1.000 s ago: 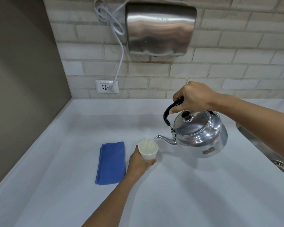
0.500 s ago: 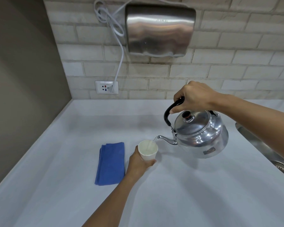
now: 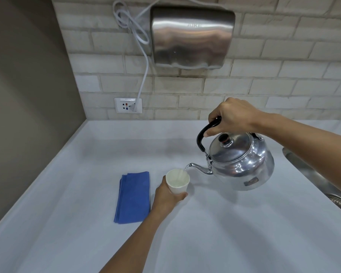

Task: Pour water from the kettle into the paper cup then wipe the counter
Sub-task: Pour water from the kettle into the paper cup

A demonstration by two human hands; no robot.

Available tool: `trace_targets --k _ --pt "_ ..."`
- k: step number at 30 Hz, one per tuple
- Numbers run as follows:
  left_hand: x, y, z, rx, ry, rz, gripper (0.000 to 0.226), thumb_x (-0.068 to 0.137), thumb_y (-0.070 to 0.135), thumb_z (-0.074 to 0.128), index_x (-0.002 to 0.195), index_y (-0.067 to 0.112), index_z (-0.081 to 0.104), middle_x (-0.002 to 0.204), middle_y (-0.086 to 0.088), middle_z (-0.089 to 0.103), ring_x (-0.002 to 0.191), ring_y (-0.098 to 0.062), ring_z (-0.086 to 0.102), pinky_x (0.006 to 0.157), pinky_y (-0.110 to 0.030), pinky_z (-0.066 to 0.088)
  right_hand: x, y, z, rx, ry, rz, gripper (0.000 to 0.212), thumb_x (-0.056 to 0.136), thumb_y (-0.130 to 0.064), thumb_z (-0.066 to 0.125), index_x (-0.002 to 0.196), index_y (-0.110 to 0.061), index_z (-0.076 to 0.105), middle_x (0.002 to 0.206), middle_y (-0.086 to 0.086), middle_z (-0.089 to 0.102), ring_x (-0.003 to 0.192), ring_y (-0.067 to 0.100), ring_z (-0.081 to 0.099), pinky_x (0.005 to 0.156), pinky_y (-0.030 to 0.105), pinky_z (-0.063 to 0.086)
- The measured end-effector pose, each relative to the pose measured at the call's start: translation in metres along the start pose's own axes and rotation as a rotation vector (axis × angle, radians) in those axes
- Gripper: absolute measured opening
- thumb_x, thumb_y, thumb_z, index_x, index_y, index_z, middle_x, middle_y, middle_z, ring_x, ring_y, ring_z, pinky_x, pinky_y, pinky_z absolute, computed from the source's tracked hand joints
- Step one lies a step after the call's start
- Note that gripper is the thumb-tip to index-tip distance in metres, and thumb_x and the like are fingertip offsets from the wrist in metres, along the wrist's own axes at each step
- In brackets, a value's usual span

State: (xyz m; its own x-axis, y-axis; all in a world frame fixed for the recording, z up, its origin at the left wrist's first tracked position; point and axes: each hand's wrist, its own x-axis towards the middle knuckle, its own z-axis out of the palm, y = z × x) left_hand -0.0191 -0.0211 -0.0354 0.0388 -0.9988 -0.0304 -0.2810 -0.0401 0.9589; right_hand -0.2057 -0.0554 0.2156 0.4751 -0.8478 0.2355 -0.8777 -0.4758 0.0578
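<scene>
My right hand (image 3: 234,117) is clamped over the black handle of the kettle (image 3: 242,164), holding it tipped in the air with the body hanging below my fist and the spout reaching down and away toward my other hand. My left hand (image 3: 168,196) is wrapped round the lower wall of the cup (image 3: 177,183), fingers closed on it from behind and beneath, the open mouth rising above my knuckles. A thin stream runs from the spout tip into the near edge of the cup, and I can see water standing well up inside. What I'd worry about from here is overfilling — the level looks high already, and if I hold the tilt too long it will spill over my left fingers onto the counter (image 3: 205,233). The stream also lands close to the rim on the kettle side, so a small wobble of my right wrist could send it outside. Squeezing harder with my left could buckle the paper wall and slop water out. I can't tell whether the lid is secured; a steeper tip might shift it. The cloth (image 3: 133,197) lies folded just beside my left wrist, on its outer side, ready for wiping. Count: one kettle, one cup, one cloth, two hands — plus one dryer (image 3: 191,38) and one socket (image 3: 128,105) on the wall beyond the kettle.
</scene>
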Motion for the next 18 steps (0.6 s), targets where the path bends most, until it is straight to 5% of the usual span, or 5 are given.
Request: trace_targets --k 18 --pt "0.0003 0.0003 0.0004 -0.009 0.002 -0.006 0.069 0.059 0.016 0.083 0.118 0.019 0.047 0.114 -0.002 0.059 0.104 -0.021 0.055 0.080 -0.026 0.045 0.0013 -0.0029 -0.0010 -0.008 -0.007 -0.012 0.040 0.068 -0.061 0.067 0.055 -0.027 0.053 0.049 -0.006 0.050 0.056 0.010 0.045 0.053 0.030 0.036"
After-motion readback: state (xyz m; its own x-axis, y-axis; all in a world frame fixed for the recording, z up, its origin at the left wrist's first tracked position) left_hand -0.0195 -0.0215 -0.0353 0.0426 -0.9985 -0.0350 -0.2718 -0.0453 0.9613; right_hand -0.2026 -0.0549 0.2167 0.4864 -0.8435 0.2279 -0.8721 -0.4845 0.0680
